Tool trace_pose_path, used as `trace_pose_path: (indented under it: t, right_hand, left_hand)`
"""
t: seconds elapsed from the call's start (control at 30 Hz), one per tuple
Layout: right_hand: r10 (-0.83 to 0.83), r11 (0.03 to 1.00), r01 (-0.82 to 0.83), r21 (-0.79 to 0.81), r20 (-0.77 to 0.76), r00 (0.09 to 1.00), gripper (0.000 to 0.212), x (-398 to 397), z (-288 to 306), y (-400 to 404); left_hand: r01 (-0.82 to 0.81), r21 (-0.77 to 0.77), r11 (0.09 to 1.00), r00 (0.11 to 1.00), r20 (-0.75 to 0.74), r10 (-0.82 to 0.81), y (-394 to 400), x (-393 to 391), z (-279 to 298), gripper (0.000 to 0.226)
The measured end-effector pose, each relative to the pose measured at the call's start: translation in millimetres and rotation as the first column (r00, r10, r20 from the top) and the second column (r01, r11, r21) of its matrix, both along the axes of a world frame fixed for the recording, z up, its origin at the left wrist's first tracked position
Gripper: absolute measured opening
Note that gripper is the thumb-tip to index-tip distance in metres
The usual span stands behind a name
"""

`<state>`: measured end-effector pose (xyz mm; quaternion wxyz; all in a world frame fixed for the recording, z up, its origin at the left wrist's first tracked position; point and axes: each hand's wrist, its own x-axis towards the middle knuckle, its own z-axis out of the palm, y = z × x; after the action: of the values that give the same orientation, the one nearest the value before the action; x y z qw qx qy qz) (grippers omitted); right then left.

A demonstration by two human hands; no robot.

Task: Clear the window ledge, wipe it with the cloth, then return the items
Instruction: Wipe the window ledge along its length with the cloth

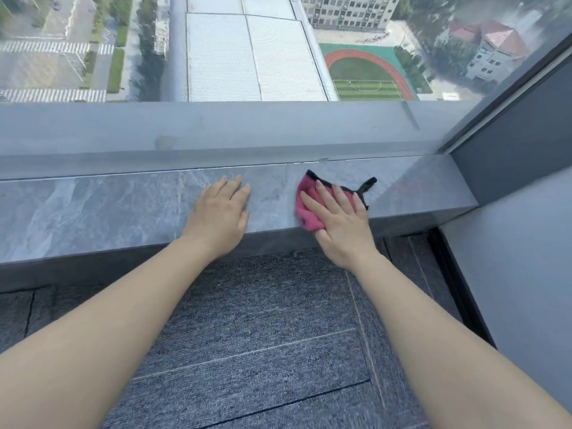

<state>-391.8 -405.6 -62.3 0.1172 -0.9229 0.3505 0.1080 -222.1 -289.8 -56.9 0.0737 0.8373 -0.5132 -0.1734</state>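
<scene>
The pink cloth point(309, 212) with a black edge lay on the gray stone window ledge point(108, 205), toward its right end. The right hand point(340, 221) pressed down flat on the cloth with straight, spread fingers, not gripping it. The left hand point(221, 212) lay flat and relaxed on the bare ledge, near the cloth but apart from it, holding nothing. Below the ledge was gray carpet point(263, 320). Behind it was the big window point(247, 48).
</scene>
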Motion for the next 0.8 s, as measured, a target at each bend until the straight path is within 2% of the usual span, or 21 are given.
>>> trace_pose_path:
  t: [0.17,0.3,0.37,0.47,0.57,0.67,0.8]
  right_hand:
    - [-0.394,0.919,0.394,-0.017,-0.063,0.917,0.057,-4.0,-1.2,-26.2]
    - [-0.533,0.844,0.535,0.021,-0.067,0.843,0.065,35.0,-0.7,-24.0]
    - [-0.459,0.887,0.461,0.019,-0.056,0.887,0.066,51.9,-1.4,-16.5]
    - [-0.137,0.990,0.137,-0.004,-0.004,0.990,0.061,56.5,-3.3,-3.1]
    - [0.112,0.994,-0.111,-0.014,0.076,0.991,0.057,35.1,-3.2,-3.8]
    - [0.139,0.990,-0.137,-0.021,0.115,0.984,0.055,7.5,-4.8,-12.9]
    - [-0.030,0.998,0.033,-0.056,0.055,0.998,0.059,-28.1,-9.1,-26.5]
  left_hand:
    - [-0.018,0.018,1.000,1.000,0.011,0.018,-0.7,-5.1,0.1,0.050]
    - [-0.043,0.043,0.998,0.999,0.012,0.042,-2.6,-8.6,-1.6,0.051]
    - [-0.056,0.041,0.998,0.998,0.011,0.055,-3.9,-11.6,-2.1,0.051]
    - [-0.064,0.009,0.998,0.998,0.013,0.064,-6.4,-16.5,-2.8,0.050]
    - [-0.095,-0.034,0.995,0.995,0.010,0.095,-9.9,-23.3,-3.4,0.049]
    - [-0.095,-0.053,0.994,0.996,0.002,0.095,-20.4,-34.1,-4.1,0.049]
    - [-0.054,-0.067,0.996,0.999,-0.005,0.053,-42.7,-52.0,-3.7,0.048]
